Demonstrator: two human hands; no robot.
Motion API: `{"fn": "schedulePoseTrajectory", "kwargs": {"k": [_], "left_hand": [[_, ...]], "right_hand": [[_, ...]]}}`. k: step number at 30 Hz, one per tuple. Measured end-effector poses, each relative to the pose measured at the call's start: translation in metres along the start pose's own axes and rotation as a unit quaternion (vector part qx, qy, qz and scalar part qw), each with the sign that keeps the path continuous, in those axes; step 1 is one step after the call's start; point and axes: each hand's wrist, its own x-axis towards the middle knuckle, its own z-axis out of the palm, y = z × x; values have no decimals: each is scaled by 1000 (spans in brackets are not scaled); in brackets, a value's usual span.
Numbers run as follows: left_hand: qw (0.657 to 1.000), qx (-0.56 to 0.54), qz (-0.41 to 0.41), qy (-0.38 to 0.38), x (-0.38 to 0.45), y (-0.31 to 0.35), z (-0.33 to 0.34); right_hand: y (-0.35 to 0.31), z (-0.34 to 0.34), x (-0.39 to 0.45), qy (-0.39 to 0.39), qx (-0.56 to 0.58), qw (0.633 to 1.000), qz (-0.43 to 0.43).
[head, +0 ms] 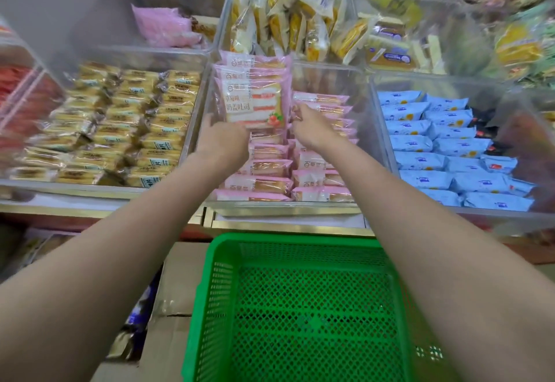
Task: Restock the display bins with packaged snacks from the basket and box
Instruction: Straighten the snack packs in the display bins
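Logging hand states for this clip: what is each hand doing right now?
Left hand: holds the upright stack of pink packets from below.
Right hand: pinches the stack's right edge.

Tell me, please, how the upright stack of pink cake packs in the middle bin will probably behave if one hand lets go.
The pink packs stand on edge, with the left hand and right hand at their sides, so they may well tip forward. The glossy film looks slippery. The soft cake inside probably crushes easily and weighs little.
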Motion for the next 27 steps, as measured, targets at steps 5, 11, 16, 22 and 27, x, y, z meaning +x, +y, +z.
{"fn": "schedulePoseTrajectory", "kwargs": {"k": [5, 11, 16, 22, 27], "left_hand": [[989, 97, 63, -88, -8, -30, 13], [996, 61, 63, -6, -21, -19, 10], [996, 54, 72, -18, -40, -26, 18], [990, 121, 58, -49, -40, -11, 14], [988, 135, 74, 19, -37, -8, 5]], "right_hand": [[-9, 21, 5, -50, 55, 997, 30], [0, 14, -26, 67, -97, 990, -77], [16, 25, -47, -34, -170, 981, -88], [19, 33, -55, -15, -190, 976, -104], [19, 38, -56, 5, -180, 979, -97]]}}
